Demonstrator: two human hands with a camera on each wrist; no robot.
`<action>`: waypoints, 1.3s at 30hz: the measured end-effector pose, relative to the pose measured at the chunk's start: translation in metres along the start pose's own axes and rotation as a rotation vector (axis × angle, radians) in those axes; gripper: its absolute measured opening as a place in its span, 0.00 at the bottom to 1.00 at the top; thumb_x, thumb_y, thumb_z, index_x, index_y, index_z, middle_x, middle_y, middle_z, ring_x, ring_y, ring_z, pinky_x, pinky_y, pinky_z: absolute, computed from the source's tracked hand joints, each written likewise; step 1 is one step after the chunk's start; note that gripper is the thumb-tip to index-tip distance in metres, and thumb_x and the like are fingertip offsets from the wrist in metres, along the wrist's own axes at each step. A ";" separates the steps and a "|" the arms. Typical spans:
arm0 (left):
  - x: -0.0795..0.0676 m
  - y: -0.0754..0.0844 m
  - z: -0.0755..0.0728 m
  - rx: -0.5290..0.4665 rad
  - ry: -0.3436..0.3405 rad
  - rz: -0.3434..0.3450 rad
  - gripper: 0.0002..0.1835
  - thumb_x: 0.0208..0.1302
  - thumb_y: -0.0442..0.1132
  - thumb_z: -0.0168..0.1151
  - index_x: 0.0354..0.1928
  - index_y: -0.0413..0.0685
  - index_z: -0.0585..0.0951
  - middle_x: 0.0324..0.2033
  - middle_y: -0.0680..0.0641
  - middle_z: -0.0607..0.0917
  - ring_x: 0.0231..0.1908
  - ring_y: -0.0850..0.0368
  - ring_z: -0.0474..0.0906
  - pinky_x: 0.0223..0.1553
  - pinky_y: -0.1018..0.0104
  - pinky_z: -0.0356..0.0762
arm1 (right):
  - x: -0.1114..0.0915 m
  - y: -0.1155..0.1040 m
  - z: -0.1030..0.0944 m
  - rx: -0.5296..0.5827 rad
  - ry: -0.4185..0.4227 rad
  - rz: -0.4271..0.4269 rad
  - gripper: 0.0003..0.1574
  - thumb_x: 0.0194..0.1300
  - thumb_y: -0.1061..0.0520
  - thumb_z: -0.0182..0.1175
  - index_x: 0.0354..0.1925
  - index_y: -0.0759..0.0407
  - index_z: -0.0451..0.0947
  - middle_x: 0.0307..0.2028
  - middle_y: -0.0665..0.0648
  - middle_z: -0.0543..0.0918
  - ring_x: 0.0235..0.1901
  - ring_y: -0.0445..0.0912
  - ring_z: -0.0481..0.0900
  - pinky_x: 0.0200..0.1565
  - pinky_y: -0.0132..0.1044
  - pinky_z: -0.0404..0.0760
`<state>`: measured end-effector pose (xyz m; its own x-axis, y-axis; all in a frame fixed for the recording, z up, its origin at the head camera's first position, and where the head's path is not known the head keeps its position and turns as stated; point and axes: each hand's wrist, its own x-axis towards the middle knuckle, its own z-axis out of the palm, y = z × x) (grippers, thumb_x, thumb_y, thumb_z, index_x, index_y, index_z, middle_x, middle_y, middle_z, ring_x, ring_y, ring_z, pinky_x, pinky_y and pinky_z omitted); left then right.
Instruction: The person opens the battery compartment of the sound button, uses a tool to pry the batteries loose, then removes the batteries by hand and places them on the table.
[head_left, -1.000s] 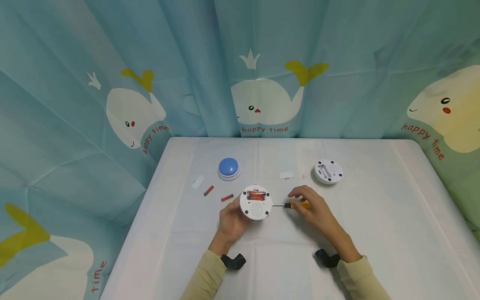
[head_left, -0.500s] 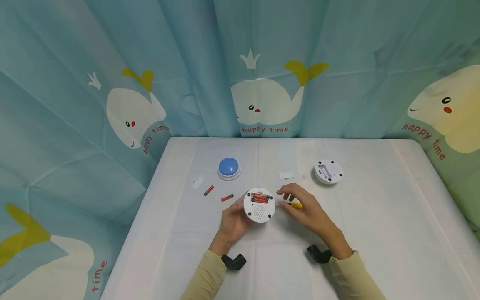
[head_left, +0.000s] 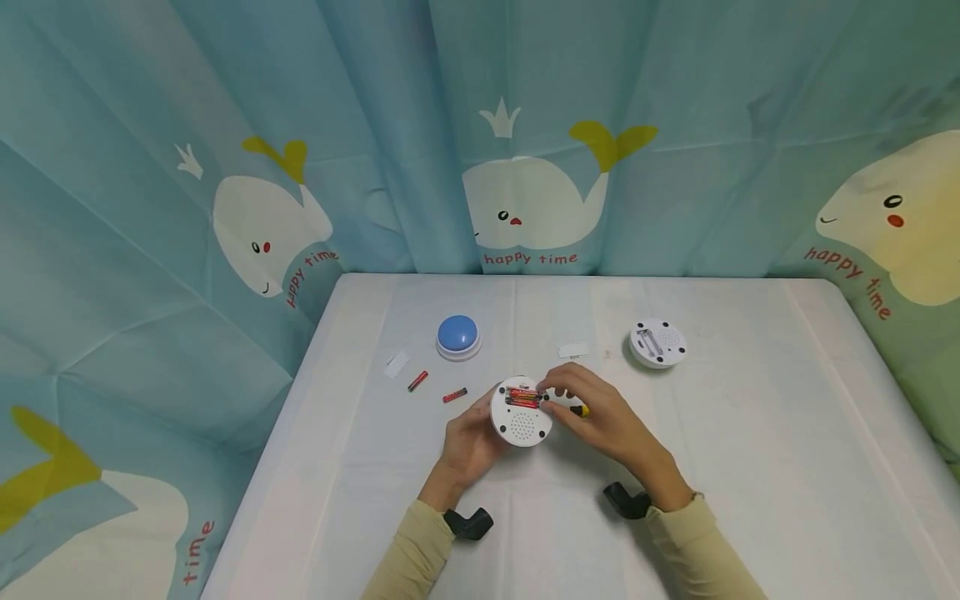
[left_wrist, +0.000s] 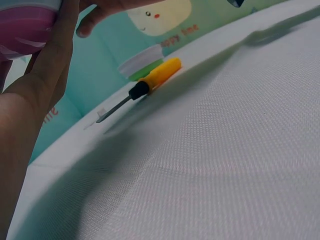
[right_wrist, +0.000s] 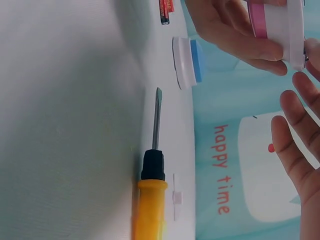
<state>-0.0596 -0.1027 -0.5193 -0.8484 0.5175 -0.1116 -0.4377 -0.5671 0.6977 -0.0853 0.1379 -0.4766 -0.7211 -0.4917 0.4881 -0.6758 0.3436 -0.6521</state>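
Note:
My left hand (head_left: 468, 450) grips a round white buzzer button (head_left: 522, 427) from beneath, its underside facing up. Two red batteries (head_left: 522, 398) lie side by side in its battery compartment, above a ring of speaker holes. Its pink dome (left_wrist: 27, 30) points down, seen in the left wrist view. My right hand (head_left: 611, 417) reaches in from the right, thumb and forefinger at the compartment's right end, other fingers loosely extended. On the table below that hand lies a screwdriver (right_wrist: 152, 200) with a yellow handle and black collar, mostly hidden in the head view.
A blue-domed buzzer (head_left: 457, 335) stands upright behind my left hand. Another buzzer (head_left: 657, 343) lies upside down at back right, its compartment uncovered. Loose batteries (head_left: 454, 395) rest at left. Small white covers (head_left: 573, 351) lie on the white table (head_left: 750, 433). A curtain (head_left: 675, 208) hangs behind.
My right hand has moved left from above the screwdriver to the compartment's edge. The held buzzer has shifted slightly right and tilted a little.

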 end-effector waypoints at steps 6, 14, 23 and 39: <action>0.000 0.000 0.000 0.016 0.018 -0.005 0.43 0.70 0.43 0.42 0.84 0.42 0.43 0.83 0.37 0.47 0.73 0.56 0.63 0.70 0.67 0.70 | 0.002 0.000 0.002 -0.052 0.017 -0.044 0.19 0.65 0.60 0.73 0.52 0.46 0.83 0.50 0.45 0.83 0.44 0.43 0.80 0.46 0.26 0.76; -0.001 0.000 0.002 0.004 0.012 -0.006 0.41 0.70 0.42 0.36 0.84 0.42 0.43 0.83 0.39 0.48 0.73 0.56 0.63 0.70 0.69 0.70 | 0.006 0.002 0.003 -0.139 0.061 -0.135 0.16 0.61 0.60 0.75 0.48 0.51 0.85 0.48 0.48 0.84 0.47 0.44 0.83 0.52 0.25 0.75; 0.001 0.000 0.002 0.032 -0.020 0.004 0.39 0.69 0.41 0.37 0.83 0.42 0.49 0.78 0.44 0.61 0.70 0.58 0.68 0.70 0.66 0.70 | 0.008 0.000 0.002 -0.265 0.053 -0.167 0.11 0.66 0.56 0.72 0.46 0.53 0.85 0.47 0.50 0.85 0.49 0.45 0.84 0.56 0.35 0.80; 0.002 0.000 0.003 0.057 0.000 0.012 0.38 0.71 0.41 0.35 0.83 0.43 0.50 0.80 0.42 0.57 0.73 0.56 0.63 0.72 0.63 0.65 | 0.005 0.003 -0.004 -0.215 0.046 -0.135 0.18 0.59 0.66 0.75 0.47 0.55 0.82 0.44 0.49 0.85 0.39 0.42 0.79 0.43 0.27 0.77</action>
<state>-0.0603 -0.0999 -0.5169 -0.8535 0.5107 -0.1034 -0.4099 -0.5354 0.7385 -0.0915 0.1400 -0.4736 -0.6251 -0.5097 0.5911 -0.7797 0.4421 -0.4434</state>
